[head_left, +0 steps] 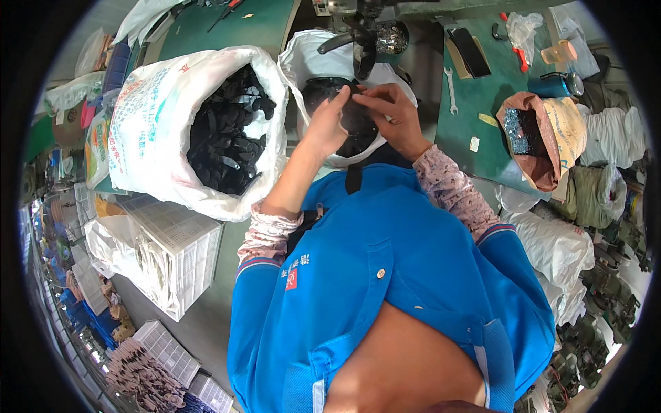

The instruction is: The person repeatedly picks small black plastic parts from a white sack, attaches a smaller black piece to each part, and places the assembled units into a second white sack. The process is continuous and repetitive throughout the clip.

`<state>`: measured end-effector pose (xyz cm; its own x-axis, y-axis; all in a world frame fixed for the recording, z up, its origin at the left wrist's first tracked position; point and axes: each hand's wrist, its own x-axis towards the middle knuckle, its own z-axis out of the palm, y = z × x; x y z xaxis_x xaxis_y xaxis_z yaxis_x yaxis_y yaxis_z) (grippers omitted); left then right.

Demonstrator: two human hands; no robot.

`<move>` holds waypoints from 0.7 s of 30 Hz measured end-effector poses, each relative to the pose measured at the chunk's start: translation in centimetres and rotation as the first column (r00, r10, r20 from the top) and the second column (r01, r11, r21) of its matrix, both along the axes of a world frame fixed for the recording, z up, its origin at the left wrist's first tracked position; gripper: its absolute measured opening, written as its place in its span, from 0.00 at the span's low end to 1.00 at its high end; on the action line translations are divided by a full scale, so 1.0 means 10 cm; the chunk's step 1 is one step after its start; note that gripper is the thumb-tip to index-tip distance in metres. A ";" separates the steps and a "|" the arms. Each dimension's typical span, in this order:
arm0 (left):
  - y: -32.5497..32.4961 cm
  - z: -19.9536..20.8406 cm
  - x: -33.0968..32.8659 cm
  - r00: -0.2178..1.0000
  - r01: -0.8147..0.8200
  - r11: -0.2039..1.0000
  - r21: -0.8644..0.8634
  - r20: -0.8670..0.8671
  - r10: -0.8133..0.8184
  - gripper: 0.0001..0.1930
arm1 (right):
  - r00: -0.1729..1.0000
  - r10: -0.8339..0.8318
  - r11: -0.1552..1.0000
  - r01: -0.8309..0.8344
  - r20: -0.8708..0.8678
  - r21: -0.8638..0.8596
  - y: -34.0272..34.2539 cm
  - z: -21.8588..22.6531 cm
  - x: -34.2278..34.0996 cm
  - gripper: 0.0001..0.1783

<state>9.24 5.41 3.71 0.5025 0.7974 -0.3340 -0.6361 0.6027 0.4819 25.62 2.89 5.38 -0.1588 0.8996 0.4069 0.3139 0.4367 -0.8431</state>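
Both hands meet at the front of a dark machine [363, 45], over a white sack [303, 51] with black pieces in it. My left hand [329, 125] has its thumb raised and its fingers curled at a small black piece [356, 89]. From the right, my right hand [395, 113] pinches at the same spot with thumb and forefinger. The piece is partly hidden by the fingers, and its exact kind is not clear. To the left of my hands a large white woven sack [162, 131] lies open toward me, full of flat black parts [231, 134].
On the green table to the right are a wrench [451, 89], a dark phone [469, 51], a red-handled tool [520, 60], a blue flask [551, 85] and a paper bag [566, 134] of small shiny pieces. A white crate [196, 258] stands at lower left.
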 end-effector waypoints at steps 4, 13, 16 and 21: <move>-0.03 -0.12 -0.03 0.997 -0.082 0.996 0.028 -0.002 0.082 0.12 | 0.971 -0.121 0.992 0.125 -0.205 0.004 -0.07 0.20 0.07 0.18; -0.17 -0.08 -0.06 0.939 -0.333 0.943 0.004 -0.092 0.332 0.13 | 0.911 -0.102 0.797 -0.166 -0.399 -0.581 -0.28 0.01 -0.05 0.18; -0.17 -0.03 -0.04 0.934 -0.355 0.935 0.000 -0.053 0.354 0.13 | 0.856 -0.164 0.758 -0.209 -0.491 -0.618 -0.24 -0.10 -0.12 0.19; -0.19 0.01 -0.06 0.938 -0.316 0.948 0.043 -0.138 0.319 0.16 | 0.849 -0.198 0.744 -0.195 -0.489 -0.639 -0.08 -0.06 -0.03 0.18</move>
<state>8.67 3.47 3.80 0.1712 0.9150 -0.3653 -0.7169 0.3700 0.5909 25.27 2.06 4.77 -0.1102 0.9605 -0.2554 -0.2322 -0.2747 -0.9331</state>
